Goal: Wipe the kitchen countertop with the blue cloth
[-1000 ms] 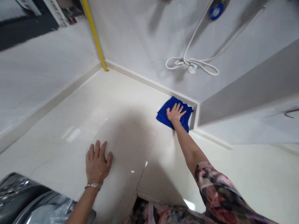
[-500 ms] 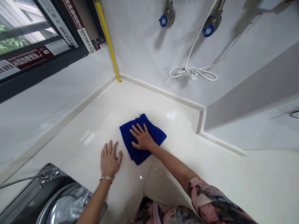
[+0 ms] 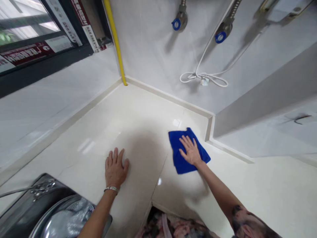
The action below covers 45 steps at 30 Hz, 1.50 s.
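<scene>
Stretching out of frame at left and right, a pale, glossy worktop (image 3: pixel 141 102), dulled by shadow at the middle. Behind it, grey-white walls (image 3: pixel 153 49), cut off by the top edge. At upper left, only part of a dark-framed window (image 3: pixel 22 33), with printed strips too soft to read clearly. At lower left, a dark, glossy fixture (image 3: pixel 22 218), cropped by the frame's corner and partly covered by the left forearm (image 3: pixel 97 215), its contents hard to make out. Along the bottom edge, a floral garment (image 3: pixel 173 226), cut off and blurred at the sleeve. Down to the far corner, a yellow pipe (image 3: pixel 115 39), top end out of view. Looped against the wall, a white cord (image 3: pixel 196 75), its upper run cropped.

On the worktop, right of centre and near the wall's step, a blue cloth (image 3: pixel 179 162), lying flat, partly hidden beneath the right hand (image 3: pixel 190 152): grip wide, fingers spread, palm down. Well apart, the left hand (image 3: pixel 115 172): grip also wide, palm down near the fixture, underside unseen. Above, two blue-capped valves (image 3: pixel 179 23), hoses running out of frame.

Compared with half a second earlier, blue cloth and right hand both farther right, closer to the step; left hand and bracelet (image 3: pixel 111 189) in nearly the same place.
</scene>
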Tool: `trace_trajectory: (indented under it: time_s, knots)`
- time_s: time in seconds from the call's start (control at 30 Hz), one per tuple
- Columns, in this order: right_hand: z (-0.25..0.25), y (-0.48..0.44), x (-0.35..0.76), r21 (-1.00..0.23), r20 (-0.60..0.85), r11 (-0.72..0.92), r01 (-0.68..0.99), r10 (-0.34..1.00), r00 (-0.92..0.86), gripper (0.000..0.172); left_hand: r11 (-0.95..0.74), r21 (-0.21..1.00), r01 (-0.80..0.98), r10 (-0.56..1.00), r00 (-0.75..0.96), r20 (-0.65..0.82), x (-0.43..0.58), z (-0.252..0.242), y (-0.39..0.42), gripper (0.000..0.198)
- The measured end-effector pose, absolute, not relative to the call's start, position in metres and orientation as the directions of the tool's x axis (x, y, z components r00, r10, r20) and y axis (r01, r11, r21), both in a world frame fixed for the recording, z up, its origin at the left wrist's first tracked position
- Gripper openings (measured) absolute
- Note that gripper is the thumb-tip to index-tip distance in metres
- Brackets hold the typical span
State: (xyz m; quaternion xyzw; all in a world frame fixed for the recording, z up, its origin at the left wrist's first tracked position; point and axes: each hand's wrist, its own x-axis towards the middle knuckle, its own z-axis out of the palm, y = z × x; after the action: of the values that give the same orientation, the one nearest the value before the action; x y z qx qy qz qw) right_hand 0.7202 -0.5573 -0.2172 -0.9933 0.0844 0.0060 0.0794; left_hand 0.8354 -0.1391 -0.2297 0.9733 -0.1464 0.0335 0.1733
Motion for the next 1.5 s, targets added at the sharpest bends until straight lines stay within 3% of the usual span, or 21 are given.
trace_trajectory:
  time_s: [0.07, 0.17, 0.3, 0.43, 0.57, 0.67, 0.77, 0.97, 1.13, 1.23, 1.37, 1.43, 1.5]
  knots:
    - [-0.219, -0.585, 0.755, -0.121, 0.042, -0.937, -0.328, -0.335, 0.941, 0.063, -0.894, 0.332, -0.301, -0.275, 0.953, 0.123, 0.834, -0.231, -0.139, 0.063]
    - [-0.216, -0.61, 0.82, -0.114, 0.025, -0.82, -0.561, -0.567, 0.823, 0.067, -0.89, 0.335, -0.31, -0.282, 0.95, 0.131, 0.833, -0.232, -0.137, 0.06]
    - [-0.207, -0.597, 0.916, -0.13, -0.056, -0.729, -0.672, -0.671, 0.739, 0.074, -0.891, 0.327, -0.316, -0.29, 0.949, 0.126, 0.831, -0.233, -0.135, 0.059]
    - [-0.208, -0.52, 0.986, -0.155, -0.061, -0.858, -0.489, -0.486, 0.872, 0.076, -0.894, 0.319, -0.315, -0.295, 0.949, 0.111, 0.829, -0.234, -0.133, 0.058]
    - [-0.212, -0.42, 0.994, -0.228, -0.015, -0.969, -0.098, -0.097, 0.995, 0.077, -0.907, 0.289, -0.306, -0.289, 0.952, 0.103, 0.829, -0.233, -0.133, 0.057]
    - [-0.21, -0.37, 0.958, -0.292, 0.026, -0.935, 0.2, 0.201, 0.979, 0.076, -0.913, 0.288, -0.288, -0.269, 0.958, 0.104, 0.83, -0.233, -0.135, 0.059]
    - [-0.208, -0.349, 0.899, -0.346, 0.053, -0.853, 0.39, 0.397, 0.916, 0.075, -0.913, 0.304, -0.271, -0.25, 0.962, 0.106, 0.83, -0.233, -0.136, 0.061]
    - [-0.213, -0.369, 0.749, -0.379, 0.069, -0.777, 0.503, 0.518, 0.853, 0.074, -0.915, 0.311, -0.259, -0.241, 0.966, 0.096, 0.832, -0.23, -0.14, 0.061]
    - [-0.227, -0.456, 0.652, -0.296, -0.006, -0.814, 0.499, 0.524, 0.852, 0.084, -0.919, 0.31, -0.243, -0.226, 0.97, 0.088, 0.832, -0.233, -0.144, 0.061]
    - [-0.235, -0.522, 0.648, -0.181, 0.023, -0.909, 0.376, 0.378, 0.925, 0.078, -0.915, 0.319, -0.248, -0.234, 0.969, 0.083, 0.831, -0.234, -0.145, 0.061]
    - [-0.239, -0.574, 0.711, -0.072, 0.09, -0.996, -0.045, -0.052, 0.995, 0.068, -0.902, 0.339, -0.267, -0.245, 0.964, 0.106, 0.828, -0.234, -0.144, 0.061]
    - [-0.235, -0.576, 0.763, -0.064, 0.05, -0.968, -0.242, -0.245, 0.968, 0.068, -0.897, 0.348, -0.272, -0.248, 0.962, 0.115, 0.826, -0.234, -0.144, 0.061]
    - [-0.227, -0.563, 0.821, -0.076, -0.032, -0.931, -0.358, -0.357, 0.934, 0.071, -0.892, 0.36, -0.274, -0.247, 0.962, 0.12, 0.825, -0.235, -0.144, 0.061]
